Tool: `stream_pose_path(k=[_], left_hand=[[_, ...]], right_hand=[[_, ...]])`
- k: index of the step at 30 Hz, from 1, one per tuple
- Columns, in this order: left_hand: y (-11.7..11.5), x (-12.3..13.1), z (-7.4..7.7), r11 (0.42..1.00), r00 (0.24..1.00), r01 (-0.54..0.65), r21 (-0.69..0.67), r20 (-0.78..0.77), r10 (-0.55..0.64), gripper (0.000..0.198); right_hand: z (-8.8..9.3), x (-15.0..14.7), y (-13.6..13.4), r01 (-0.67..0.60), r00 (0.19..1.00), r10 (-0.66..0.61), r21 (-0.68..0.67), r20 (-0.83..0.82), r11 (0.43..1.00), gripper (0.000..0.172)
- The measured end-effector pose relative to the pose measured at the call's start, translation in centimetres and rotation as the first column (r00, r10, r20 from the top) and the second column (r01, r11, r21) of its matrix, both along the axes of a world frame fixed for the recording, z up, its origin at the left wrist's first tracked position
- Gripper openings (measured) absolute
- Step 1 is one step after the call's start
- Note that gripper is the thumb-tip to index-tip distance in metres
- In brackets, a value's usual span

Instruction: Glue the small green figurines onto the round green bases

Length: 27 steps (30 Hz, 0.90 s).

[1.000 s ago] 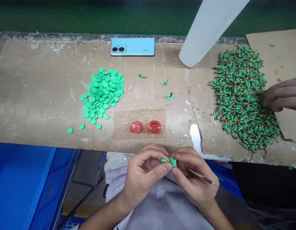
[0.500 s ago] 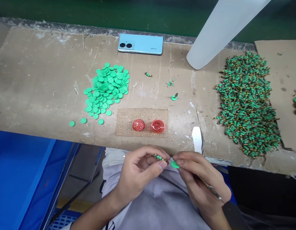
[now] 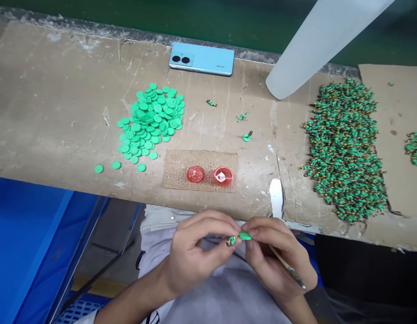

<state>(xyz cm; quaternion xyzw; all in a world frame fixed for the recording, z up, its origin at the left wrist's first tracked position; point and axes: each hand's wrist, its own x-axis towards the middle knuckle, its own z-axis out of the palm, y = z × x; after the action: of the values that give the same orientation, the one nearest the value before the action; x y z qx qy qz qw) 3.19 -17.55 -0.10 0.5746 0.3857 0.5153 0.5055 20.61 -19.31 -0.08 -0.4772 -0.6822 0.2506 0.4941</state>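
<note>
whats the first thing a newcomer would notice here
The large heap of tiny green-and-yellow pieces on the bench's right catches the eye first, then the pile of flat round green buttons left of centre. In the foreground, the left hand pinches a tiny piece, the right hand a green button.

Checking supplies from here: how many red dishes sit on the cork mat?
2: one red dish on the left of the cork mat, another to its right; none seems hidden.
</note>
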Motion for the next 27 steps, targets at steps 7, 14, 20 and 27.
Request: stream_pose_path(k=[7, 14, 20, 27], left_hand=[[-0.3, -0.2, -0.1, 0.998, 0.998, -0.028, 0.052, -0.053, 0.031, 0.018], [-0.1, -0.4, 0.1, 0.961, 0.975, 0.052, -0.271, 0.223, 0.011, 0.023], [0.4, -0.6, 0.3, 0.886, 0.934, 0.188, -0.424, 0.355, -0.029, 0.017], [0.6, -0.8, 0.6, 0.800, 0.929, 0.264, -0.538, 0.366, -0.060, 0.015]], right_hand=[[-0.3, -0.3, -0.2, -0.006, 1.000, 0.006, -0.046, 0.010, 0.999, 0.022], [-0.5, 0.9, -0.3, -0.069, 0.986, 0.052, 0.104, 0.156, 0.992, 0.024], [0.1, 1.0, 0.2, -0.094, 0.961, 0.062, 0.108, 0.268, 0.990, 0.015], [-0.6, 1.8, -0.3, -0.150, 0.962, 0.111, 0.140, 0.250, 0.979, 0.017]])
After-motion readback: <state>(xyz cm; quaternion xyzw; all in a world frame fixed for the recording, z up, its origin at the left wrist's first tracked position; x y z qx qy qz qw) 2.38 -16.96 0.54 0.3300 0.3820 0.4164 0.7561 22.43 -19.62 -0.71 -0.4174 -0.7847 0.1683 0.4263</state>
